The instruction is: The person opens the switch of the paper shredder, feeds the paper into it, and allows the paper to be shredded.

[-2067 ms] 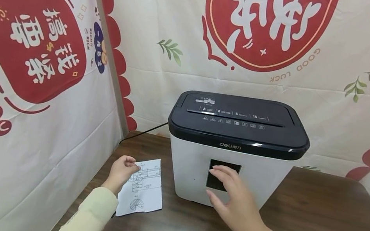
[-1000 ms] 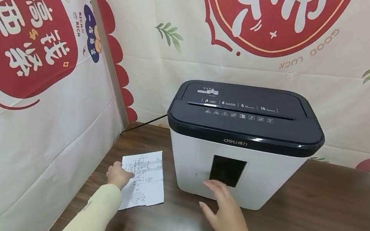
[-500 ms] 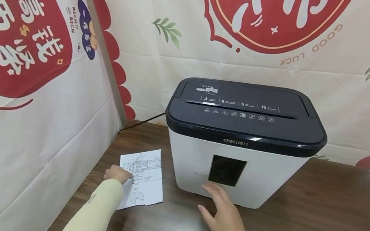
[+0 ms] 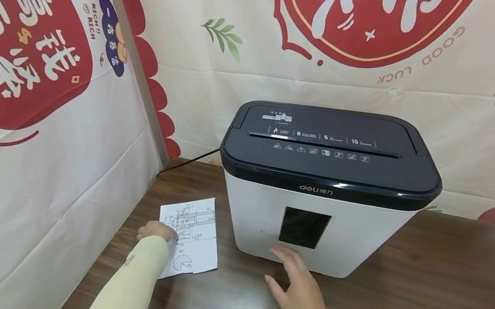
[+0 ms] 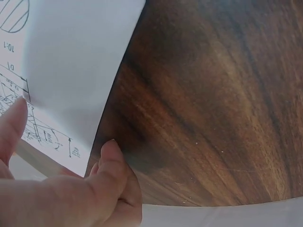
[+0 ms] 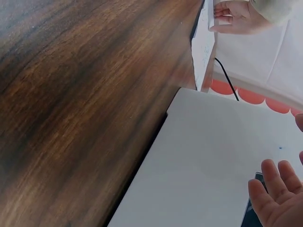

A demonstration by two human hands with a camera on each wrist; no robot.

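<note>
A sheet of paper point(image 4: 195, 257) with line drawings lies on the table left of the paper shredder point(image 4: 245, 204). My left hand point(image 4: 156, 231) is at the paper's left edge. In the left wrist view its thumb point(image 5: 14, 125) is over the drawing and appears to touch the paper point(image 5: 78, 56), while the fingers point(image 5: 112, 158) lie apart from the thumb, just past the edge. My right hand point(image 4: 299, 296) is in front of the shredder's dark window point(image 4: 304, 228), thumb and fingers spread and holding nothing. The shredder has a black lid with a long slot and a white bin.
A brown wooden table point(image 4: 439, 308) carries everything. A black cable point(image 4: 189, 161) runs from the shredder's left side to the corner. Printed cloth point(image 4: 379, 94) hangs behind, with another cloth wall point(image 4: 98, 165) close to my left arm.
My left hand has come down from above the paper to its left edge. My right hand has drawn back lower from the shredder's window. The head view has tilted downward.
</note>
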